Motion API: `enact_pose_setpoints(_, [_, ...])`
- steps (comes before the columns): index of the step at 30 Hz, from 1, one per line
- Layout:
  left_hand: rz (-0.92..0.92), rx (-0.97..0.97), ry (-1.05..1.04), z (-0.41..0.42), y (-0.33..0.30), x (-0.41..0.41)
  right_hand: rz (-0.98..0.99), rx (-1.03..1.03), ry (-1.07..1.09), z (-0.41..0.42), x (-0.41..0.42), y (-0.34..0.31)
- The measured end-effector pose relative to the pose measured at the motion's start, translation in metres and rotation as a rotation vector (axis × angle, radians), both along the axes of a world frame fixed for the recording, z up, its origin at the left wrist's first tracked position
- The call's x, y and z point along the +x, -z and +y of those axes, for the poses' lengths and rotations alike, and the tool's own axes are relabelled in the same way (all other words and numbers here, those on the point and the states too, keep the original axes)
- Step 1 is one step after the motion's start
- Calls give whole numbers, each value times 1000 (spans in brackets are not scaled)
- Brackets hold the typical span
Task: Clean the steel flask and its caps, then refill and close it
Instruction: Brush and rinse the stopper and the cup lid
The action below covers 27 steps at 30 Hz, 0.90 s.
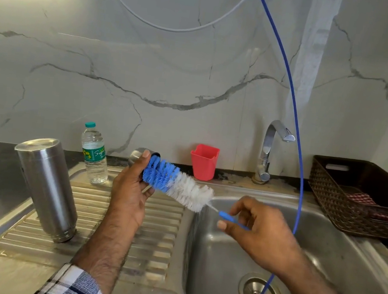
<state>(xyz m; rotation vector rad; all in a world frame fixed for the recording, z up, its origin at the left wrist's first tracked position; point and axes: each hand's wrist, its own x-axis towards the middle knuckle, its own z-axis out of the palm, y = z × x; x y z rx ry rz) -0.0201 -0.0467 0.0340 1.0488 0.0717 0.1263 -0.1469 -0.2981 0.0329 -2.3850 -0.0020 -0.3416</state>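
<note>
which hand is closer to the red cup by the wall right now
Left. The left hand holds the cap and the bottle brush just down-left of the red cup; the right hand sits lower over the sink.

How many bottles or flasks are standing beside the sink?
2: the steel flask stands upside down on the drainboard, and a plastic water bottle stands upright behind it, near the wall. Others may be hidden out of frame.

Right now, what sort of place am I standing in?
Most likely a home kitchen, at the washing-up spot: a steel sink with a ribbed draining board, a tap against a marble-look wall.
</note>
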Motion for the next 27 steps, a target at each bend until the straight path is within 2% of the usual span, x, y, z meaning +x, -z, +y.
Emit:
enact_pose_setpoints(2, [39,-12,-1,0,1,-1,-186,-339,118,-1,1,-5])
enact_pose_setpoints(4, [66,-6,34,-5,1,-4,-319,-546,198,-3,4,-4])
enact_pose_setpoints(6, [77,10,73,-10,2,-7,-406,-602,215,-7,3,-3])
enact_pose_setpoints(7, [79,15,94,-12,3,-8,-372,-589,208,-8,-1,-6])
enact_pose_setpoints(9, [83,4,123,-13,5,-9,-153,-471,150,-5,-5,-9])
enact_pose_setpoints(10, [80,2,133,-14,6,-9,-29,-307,113,-4,-5,-8])
enact_pose_setpoints(12, [52,9,139,-16,6,-10,219,213,25,-1,-5,-5])
enact_pose_setpoints(13, [38,7,128,-16,6,-10,254,353,-12,0,-6,-4])
enact_pose_setpoints(14, [30,5,111,-16,5,-10,199,345,-31,0,-6,-3])
enact_pose_setpoints(18, [37,28,57,-15,6,-7,-226,-263,137,-14,0,-2])
enact_pose_setpoints(20, [53,55,84,-17,8,-8,-444,-449,184,-20,2,-3])
enact_pose_setpoints(22, [61,88,134,-20,9,-10,-532,-545,224,-24,1,-1])
enact_pose_setpoints(23, [63,107,154,-21,10,-11,-498,-551,238,-24,1,-3])
enact_pose_setpoints(25, [66,126,166,-22,11,-13,-190,-390,228,-21,0,-7])
enact_pose_setpoints(27, [59,125,177,-22,10,-13,270,122,129,-23,0,-8])
